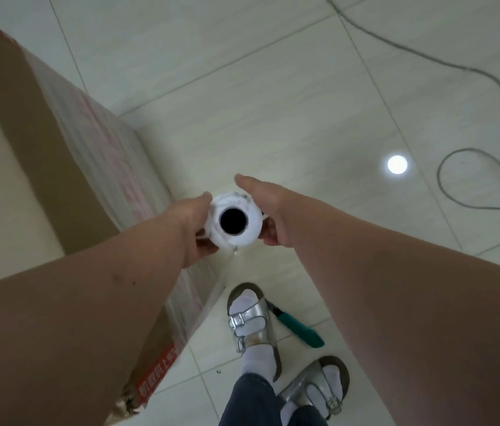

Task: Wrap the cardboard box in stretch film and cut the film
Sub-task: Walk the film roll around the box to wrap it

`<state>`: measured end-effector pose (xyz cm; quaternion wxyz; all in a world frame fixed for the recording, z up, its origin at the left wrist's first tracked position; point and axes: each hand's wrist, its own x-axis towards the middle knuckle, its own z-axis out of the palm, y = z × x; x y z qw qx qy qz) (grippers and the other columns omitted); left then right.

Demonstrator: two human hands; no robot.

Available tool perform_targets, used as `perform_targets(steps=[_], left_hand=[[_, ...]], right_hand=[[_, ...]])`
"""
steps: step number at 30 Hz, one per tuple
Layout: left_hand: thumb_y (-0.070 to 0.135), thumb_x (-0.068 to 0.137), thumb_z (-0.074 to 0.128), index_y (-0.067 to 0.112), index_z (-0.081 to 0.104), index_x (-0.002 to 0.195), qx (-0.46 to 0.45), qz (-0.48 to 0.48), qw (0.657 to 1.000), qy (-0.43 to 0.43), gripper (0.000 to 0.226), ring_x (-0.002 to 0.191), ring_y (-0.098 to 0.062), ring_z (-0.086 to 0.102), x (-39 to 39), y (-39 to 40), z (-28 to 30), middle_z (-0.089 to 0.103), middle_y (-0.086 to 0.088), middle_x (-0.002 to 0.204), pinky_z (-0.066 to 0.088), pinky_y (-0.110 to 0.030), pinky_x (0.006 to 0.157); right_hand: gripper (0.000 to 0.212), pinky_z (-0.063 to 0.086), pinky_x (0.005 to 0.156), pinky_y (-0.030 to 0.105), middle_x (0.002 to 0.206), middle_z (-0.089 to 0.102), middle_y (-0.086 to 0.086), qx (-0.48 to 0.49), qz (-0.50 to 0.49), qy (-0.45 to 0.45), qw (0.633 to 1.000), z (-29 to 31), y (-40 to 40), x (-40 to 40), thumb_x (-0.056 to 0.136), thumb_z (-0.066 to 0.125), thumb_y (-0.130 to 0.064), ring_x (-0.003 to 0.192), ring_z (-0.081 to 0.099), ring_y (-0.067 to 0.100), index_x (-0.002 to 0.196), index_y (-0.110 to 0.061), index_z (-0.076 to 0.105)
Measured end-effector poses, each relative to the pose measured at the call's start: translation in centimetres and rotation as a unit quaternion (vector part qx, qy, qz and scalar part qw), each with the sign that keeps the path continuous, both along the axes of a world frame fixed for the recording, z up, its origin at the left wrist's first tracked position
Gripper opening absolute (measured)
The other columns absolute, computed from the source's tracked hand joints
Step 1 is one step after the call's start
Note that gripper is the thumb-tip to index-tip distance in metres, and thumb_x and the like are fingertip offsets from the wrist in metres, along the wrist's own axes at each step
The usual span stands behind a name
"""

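Box (12,142) bears red print, seemingly Chinese, unreadable.

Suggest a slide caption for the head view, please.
Both hands, left hand and right hand, hold the film roll beside the cardboard box.

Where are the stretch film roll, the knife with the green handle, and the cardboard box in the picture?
stretch film roll (234,222): head view, on the white end face beside the dark core hole.
knife (299,329): head view, on the green handle, lying on the floor.
cardboard box (27,142): head view, on the bare brown top.
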<state>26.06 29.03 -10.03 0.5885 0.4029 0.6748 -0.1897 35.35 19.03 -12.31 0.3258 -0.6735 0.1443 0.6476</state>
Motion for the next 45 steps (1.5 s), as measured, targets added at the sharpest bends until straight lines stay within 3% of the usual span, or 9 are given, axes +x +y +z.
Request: perform_targets(steps=[5, 10, 16, 24, 28, 31, 37, 42, 45], left_hand=[[0.028, 0.1, 0.043, 0.008, 0.057, 0.092, -0.09, 0.068, 0.994, 0.001, 0.026, 0.069, -0.019, 0.055, 1.5, 1.4, 0.3, 0.06, -0.007, 0.079, 0.046, -0.029, 0.06], [0.039, 0.097, 0.048, 0.011, 0.059, 0.104, -0.056, 0.022, 0.998, 0.01, 0.031, 0.1, -0.025, 0.063, 3.8, 4.5, 1.6, 0.064, -0.006, 0.102, 0.049, -0.041, 0.096], [0.039, 0.09, 0.061, 0.01, 0.064, 0.097, 0.104, -0.11, 0.988, -0.032, 0.03, 0.098, -0.029, 0.065, 6.1, 7.5, 1.7, 0.068, -0.011, 0.105, 0.053, -0.042, 0.093], [0.057, 0.092, 0.048, 0.016, 0.056, 0.128, -0.041, 0.054, 0.997, 0.019, 0.055, 0.105, -0.022, 0.063, 5.3, 8.7, 0.1, 0.064, -0.004, 0.12, 0.05, -0.035, 0.094], [0.019, 0.101, 0.046, 0.001, 0.05, 0.135, -0.061, 0.088, 0.994, -0.024, 0.038, 0.069, -0.003, 0.068, 6.4, 8.0, 1.2, 0.062, -0.013, 0.123, 0.056, -0.017, 0.068], [0.038, 0.095, 0.052, 0.017, 0.064, 0.107, -0.034, 0.067, 0.997, 0.021, 0.027, 0.086, -0.023, 0.065, 6.5, 8.4, 0.9, 0.068, -0.005, 0.1, 0.053, -0.042, 0.089], [0.039, 0.088, 0.065, 0.014, 0.067, 0.094, 0.098, 0.116, 0.988, 0.005, 0.025, 0.09, -0.025, 0.067, 7.6, 9.4, -0.4, 0.071, -0.008, 0.102, 0.054, -0.04, 0.089], [0.04, 0.097, 0.045, -0.001, 0.057, 0.11, -0.076, 0.303, 0.95, 0.016, 0.044, 0.09, -0.03, 0.067, 6.7, 8.8, -1.5, 0.069, -0.017, 0.103, 0.054, -0.04, 0.079], [0.028, 0.093, 0.046, 0.001, 0.057, 0.12, -0.123, 0.313, 0.942, 0.024, 0.04, 0.095, -0.033, 0.069, 6.2, 7.6, -1.7, 0.069, -0.018, 0.111, 0.056, -0.045, 0.081]], right_hand=[[0.047, 0.052, 0.09, 0.031, 0.111, 0.07, 0.002, 0.007, 0.027, 0.033, 0.999, -0.1, 2.4, 0.7, 0.081, 0.065, -0.061, 0.105, 0.065, 0.022, 0.103, -0.019, 0.066], [0.026, 0.051, 0.067, 0.03, 0.084, 0.065, 0.008, 0.006, 0.03, 0.059, 0.998, 1.8, 5.1, 2.5, 0.087, 0.053, -0.036, 0.078, 0.062, 0.026, 0.085, -0.011, 0.062], [0.024, 0.043, 0.061, 0.029, 0.088, 0.058, 0.008, -0.036, 0.026, 0.01, 0.999, 1.2, 8.4, 3.8, 0.077, 0.042, -0.029, 0.07, 0.05, 0.025, 0.087, -0.012, 0.057], [0.062, 0.048, 0.07, 0.031, 0.095, 0.067, 0.004, -0.021, 0.125, 0.004, 0.992, -0.5, 10.5, 5.7, 0.074, 0.055, -0.077, 0.084, 0.061, 0.021, 0.097, -0.02, 0.064], [0.039, 0.051, 0.074, 0.025, 0.083, 0.068, 0.001, 0.015, 0.151, 0.048, 0.987, -0.3, 11.5, 6.6, 0.088, 0.063, -0.053, 0.078, 0.064, 0.015, 0.084, -0.014, 0.065], [0.032, 0.05, 0.066, 0.027, 0.084, 0.065, 0.004, 0.025, 0.155, 0.053, 0.986, 0.4, 11.8, 8.1, 0.095, 0.057, -0.043, 0.075, 0.061, 0.018, 0.086, -0.012, 0.062], [0.033, 0.043, 0.074, 0.033, 0.091, 0.059, 0.007, 0.007, 0.189, 0.095, 0.977, -0.5, 12.1, 10.0, 0.078, 0.053, -0.041, 0.08, 0.056, 0.027, 0.091, -0.011, 0.057], [0.03, 0.048, 0.066, 0.03, 0.1, 0.058, 0.011, -0.02, 0.216, 0.043, 0.975, -0.9, 13.5, 10.1, 0.073, 0.055, -0.027, 0.078, 0.057, 0.028, 0.1, -0.013, 0.055], [0.031, 0.053, 0.086, 0.037, 0.102, 0.06, 0.012, -0.031, 0.274, 0.038, 0.96, -0.5, 14.0, 10.3, 0.088, 0.055, -0.038, 0.1, 0.062, 0.029, 0.106, -0.013, 0.053]])
